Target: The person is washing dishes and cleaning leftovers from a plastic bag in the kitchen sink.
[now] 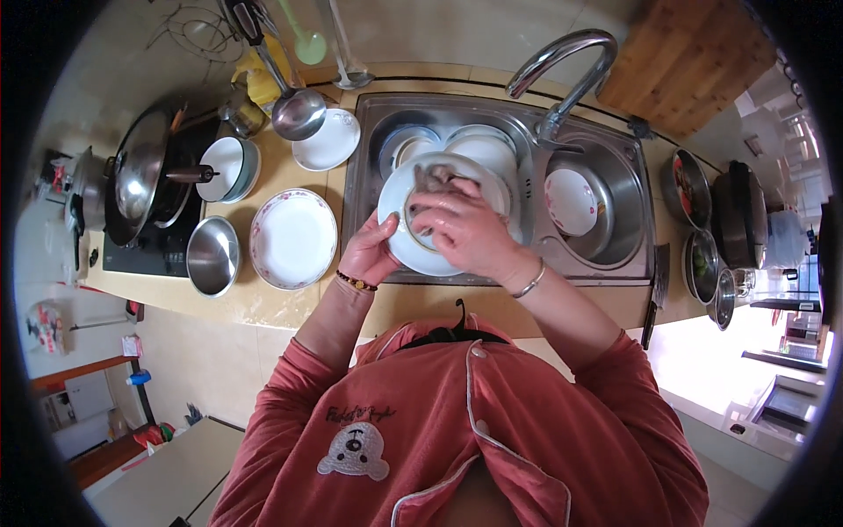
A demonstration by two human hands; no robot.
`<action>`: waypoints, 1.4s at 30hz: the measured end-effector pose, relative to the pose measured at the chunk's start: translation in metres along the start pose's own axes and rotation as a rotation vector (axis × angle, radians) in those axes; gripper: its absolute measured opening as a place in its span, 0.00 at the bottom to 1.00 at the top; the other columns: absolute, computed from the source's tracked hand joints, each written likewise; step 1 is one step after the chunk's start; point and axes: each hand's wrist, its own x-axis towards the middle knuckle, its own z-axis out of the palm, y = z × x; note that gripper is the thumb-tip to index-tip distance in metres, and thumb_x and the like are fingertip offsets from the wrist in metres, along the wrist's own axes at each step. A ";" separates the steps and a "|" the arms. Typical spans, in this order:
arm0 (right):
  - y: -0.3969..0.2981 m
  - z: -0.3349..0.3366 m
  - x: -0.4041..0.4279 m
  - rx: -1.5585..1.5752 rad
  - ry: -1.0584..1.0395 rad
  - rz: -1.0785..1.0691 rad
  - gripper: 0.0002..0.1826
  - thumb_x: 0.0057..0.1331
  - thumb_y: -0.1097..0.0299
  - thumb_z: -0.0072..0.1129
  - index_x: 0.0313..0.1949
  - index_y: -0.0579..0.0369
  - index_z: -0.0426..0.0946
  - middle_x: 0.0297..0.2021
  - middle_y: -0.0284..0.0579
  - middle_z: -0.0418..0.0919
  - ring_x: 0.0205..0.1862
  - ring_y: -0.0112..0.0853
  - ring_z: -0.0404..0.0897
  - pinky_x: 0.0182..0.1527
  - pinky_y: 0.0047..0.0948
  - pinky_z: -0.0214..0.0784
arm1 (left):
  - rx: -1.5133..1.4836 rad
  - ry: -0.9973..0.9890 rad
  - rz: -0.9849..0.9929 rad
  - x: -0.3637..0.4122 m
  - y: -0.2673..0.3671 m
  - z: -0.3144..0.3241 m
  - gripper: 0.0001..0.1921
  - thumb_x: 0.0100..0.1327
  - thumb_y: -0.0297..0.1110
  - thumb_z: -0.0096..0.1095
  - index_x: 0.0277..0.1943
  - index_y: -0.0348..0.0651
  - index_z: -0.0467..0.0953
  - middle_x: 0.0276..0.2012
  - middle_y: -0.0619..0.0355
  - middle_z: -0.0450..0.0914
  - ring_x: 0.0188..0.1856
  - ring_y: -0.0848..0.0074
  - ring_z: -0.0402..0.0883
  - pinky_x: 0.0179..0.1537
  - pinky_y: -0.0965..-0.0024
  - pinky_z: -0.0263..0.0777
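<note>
My left hand point(374, 249) grips the near-left rim of a white plate point(438, 259), tilted over the left basin of a steel sink point(369, 125). The plate's underside, with its foot ring, faces up. A greyish scouring cloth or pad point(428, 184) is bunched under the fingers of my right hand point(464, 221), pressed against the plate. Behind and below it, more white plates and bowls point(484, 148) lie in the left basin, partly hidden. In the right basin a white bowl with pink flowers point(570, 202) rests on its side.
A chrome faucet point(560, 118) arches over the divider. Left stand a floral dish point(294, 238), a steel bowl point(213, 255), stacked bowls point(224, 170) and a wok point(138, 178). A ladle point(298, 113) hangs above a plate point(327, 139). A cleaver point(657, 290) lies along the sink's right edge.
</note>
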 end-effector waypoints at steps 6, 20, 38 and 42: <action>-0.008 -0.001 -0.018 0.121 -0.283 -0.110 0.08 0.52 0.73 0.54 0.33 0.47 0.75 0.40 0.33 0.73 0.48 0.29 0.71 0.54 0.36 0.53 | 0.026 0.012 -0.040 -0.005 0.001 0.001 0.21 0.62 0.28 0.55 0.58 0.41 0.63 0.51 0.54 0.72 0.51 0.66 0.74 0.50 0.58 0.72; 0.063 0.013 -0.026 -0.086 0.281 0.426 0.08 0.55 0.69 0.58 0.36 0.51 0.79 0.41 0.46 0.75 0.42 0.44 0.73 0.46 0.37 0.66 | 0.164 0.172 0.082 0.004 -0.012 0.007 0.17 0.61 0.28 0.59 0.54 0.44 0.70 0.48 0.59 0.76 0.49 0.73 0.75 0.52 0.65 0.70; 0.085 0.036 -0.067 -0.110 0.162 0.790 0.07 0.56 0.70 0.56 0.34 0.57 0.78 0.31 0.49 0.77 0.35 0.43 0.77 0.38 0.36 0.70 | 0.317 0.248 0.103 0.002 -0.018 0.011 0.16 0.60 0.25 0.59 0.52 0.43 0.72 0.46 0.59 0.78 0.47 0.75 0.76 0.50 0.68 0.70; 0.067 0.020 -0.043 0.106 0.409 0.779 0.08 0.59 0.69 0.56 0.36 0.58 0.78 0.32 0.50 0.77 0.34 0.42 0.77 0.39 0.33 0.70 | 0.250 0.232 0.091 0.007 -0.015 0.004 0.16 0.60 0.26 0.59 0.52 0.43 0.71 0.47 0.59 0.77 0.47 0.74 0.76 0.51 0.68 0.69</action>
